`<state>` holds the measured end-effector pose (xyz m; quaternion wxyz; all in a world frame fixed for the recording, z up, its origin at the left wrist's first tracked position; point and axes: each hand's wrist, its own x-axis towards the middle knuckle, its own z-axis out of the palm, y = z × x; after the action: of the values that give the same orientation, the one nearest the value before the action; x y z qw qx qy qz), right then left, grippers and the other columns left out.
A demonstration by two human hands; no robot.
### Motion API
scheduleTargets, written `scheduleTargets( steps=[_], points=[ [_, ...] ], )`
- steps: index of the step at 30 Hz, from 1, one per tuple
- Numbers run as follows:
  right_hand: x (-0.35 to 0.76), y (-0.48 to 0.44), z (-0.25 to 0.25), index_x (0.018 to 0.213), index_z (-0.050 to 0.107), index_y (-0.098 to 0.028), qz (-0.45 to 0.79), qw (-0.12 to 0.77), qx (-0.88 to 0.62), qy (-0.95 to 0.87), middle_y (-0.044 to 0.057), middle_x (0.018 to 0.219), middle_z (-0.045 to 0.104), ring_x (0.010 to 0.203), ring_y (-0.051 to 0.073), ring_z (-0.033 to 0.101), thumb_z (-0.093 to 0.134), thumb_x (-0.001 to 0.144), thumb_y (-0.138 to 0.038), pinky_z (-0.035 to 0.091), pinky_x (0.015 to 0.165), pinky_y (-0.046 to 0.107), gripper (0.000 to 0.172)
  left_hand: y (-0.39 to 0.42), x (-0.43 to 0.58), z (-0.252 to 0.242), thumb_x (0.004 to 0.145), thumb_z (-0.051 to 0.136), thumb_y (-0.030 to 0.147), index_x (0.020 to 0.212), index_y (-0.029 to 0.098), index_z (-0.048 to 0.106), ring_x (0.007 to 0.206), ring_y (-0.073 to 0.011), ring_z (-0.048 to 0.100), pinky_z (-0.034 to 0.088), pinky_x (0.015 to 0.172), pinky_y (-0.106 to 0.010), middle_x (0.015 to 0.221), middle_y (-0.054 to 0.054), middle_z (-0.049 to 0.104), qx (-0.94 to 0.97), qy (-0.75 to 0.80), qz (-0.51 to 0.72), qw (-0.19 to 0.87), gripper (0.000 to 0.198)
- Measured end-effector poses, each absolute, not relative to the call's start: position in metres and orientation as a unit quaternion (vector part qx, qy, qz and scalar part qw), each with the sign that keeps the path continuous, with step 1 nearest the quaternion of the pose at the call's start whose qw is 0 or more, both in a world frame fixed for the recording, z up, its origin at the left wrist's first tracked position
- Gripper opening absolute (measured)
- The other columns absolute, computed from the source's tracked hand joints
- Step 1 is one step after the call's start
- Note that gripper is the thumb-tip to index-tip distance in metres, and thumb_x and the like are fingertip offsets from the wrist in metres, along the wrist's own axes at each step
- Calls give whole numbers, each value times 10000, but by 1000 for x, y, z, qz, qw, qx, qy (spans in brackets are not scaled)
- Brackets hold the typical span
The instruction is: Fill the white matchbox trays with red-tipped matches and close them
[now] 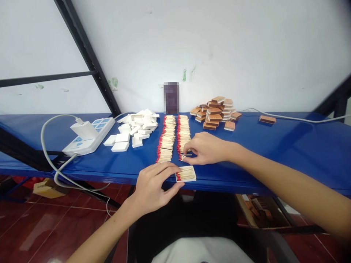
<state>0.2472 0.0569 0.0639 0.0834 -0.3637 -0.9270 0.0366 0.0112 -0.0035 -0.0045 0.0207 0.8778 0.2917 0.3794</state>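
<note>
Near the front edge of the blue table, my left hand (157,184) grips a small white matchbox tray (195,174) between thumb and fingers. Red-headed matches (187,173) lie side by side inside it. My right hand (207,149) is at the near end of the right-hand row of matches (183,129), its thumb and forefinger closing around a few matches (187,155). Just left of that runs a second long row of matches (167,137), with the red heads on its left side.
White empty trays (137,126) are heaped at the left, beside a power strip (90,140) with a charger and cable. Brown matchboxes (215,113) are piled at the back right, and a single matchbox (267,119) lies farther right. A pixelated dark panel (171,98) stands against the wall.
</note>
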Motion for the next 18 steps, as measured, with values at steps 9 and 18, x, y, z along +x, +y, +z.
scheduleTargets(
  steps=[9, 18],
  points=[
    [245, 55, 64, 796, 723, -209, 19, 69, -365, -928, 9, 629, 656, 578, 124, 520, 590, 872, -429, 222, 574, 262, 268, -3, 12, -3, 890, 709, 309, 1069, 219, 670, 923, -192, 721, 563, 828, -313, 1041, -33, 754, 878, 292, 379, 19, 204],
    [247, 57, 63, 799, 732, -199, 70, 103, -313, -942, -30, 608, 639, 520, 85, 469, 607, 864, -302, 250, 576, 250, 174, -2, 12, -3, 891, 704, 316, 1063, 217, 675, 924, -191, 721, 568, 832, -307, 1039, -38, 754, 878, 292, 379, 21, 200]
  ],
)
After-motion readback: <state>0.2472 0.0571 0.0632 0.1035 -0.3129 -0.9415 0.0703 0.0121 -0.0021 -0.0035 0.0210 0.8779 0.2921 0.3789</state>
